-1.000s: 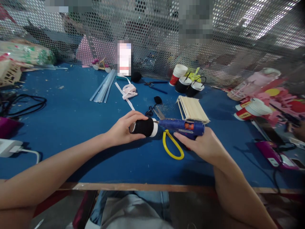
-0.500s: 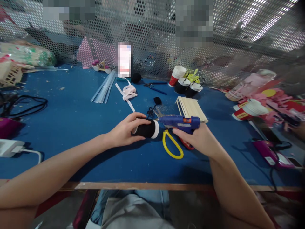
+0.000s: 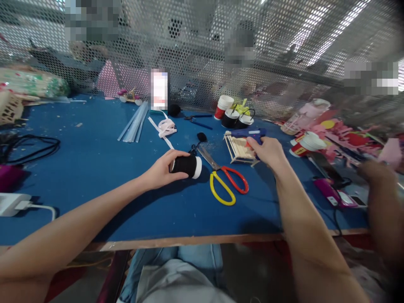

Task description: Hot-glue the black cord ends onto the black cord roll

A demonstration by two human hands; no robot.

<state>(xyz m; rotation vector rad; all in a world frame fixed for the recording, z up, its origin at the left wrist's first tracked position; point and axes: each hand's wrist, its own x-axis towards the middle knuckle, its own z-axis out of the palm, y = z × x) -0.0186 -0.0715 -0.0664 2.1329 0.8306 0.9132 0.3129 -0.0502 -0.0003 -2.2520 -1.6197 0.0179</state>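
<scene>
My left hand (image 3: 162, 169) is closed around a paper cup (image 3: 187, 166) wrapped in black, lying on its side with the white rim to the right. A blue glue gun (image 3: 244, 133) is in my right hand (image 3: 268, 150), its nozzle to the left above a small wooden stick frame (image 3: 239, 148). Between my hands, scissors (image 3: 215, 166) with one yellow and one red handle lie flat on the table. Behind the cup sits a small black pompom (image 3: 201, 136) with thin black cord. A white ribbon (image 3: 166, 127) lies coiled farther back.
Clear glue sticks (image 3: 134, 123), pliers (image 3: 198, 121) and upright cups (image 3: 230, 118) stand or lie toward the perforated screen (image 3: 189, 59). At right are more cups (image 3: 307, 144), a purple power strip (image 3: 331, 193) and another person's blurred arm (image 3: 383, 206). A white charger (image 3: 17, 204) is at left.
My right hand has moved the glue gun away from the cup, back and to the right, uncovering the scissors. My left hand still holds the cup. The other person's arm has come farther into view.
</scene>
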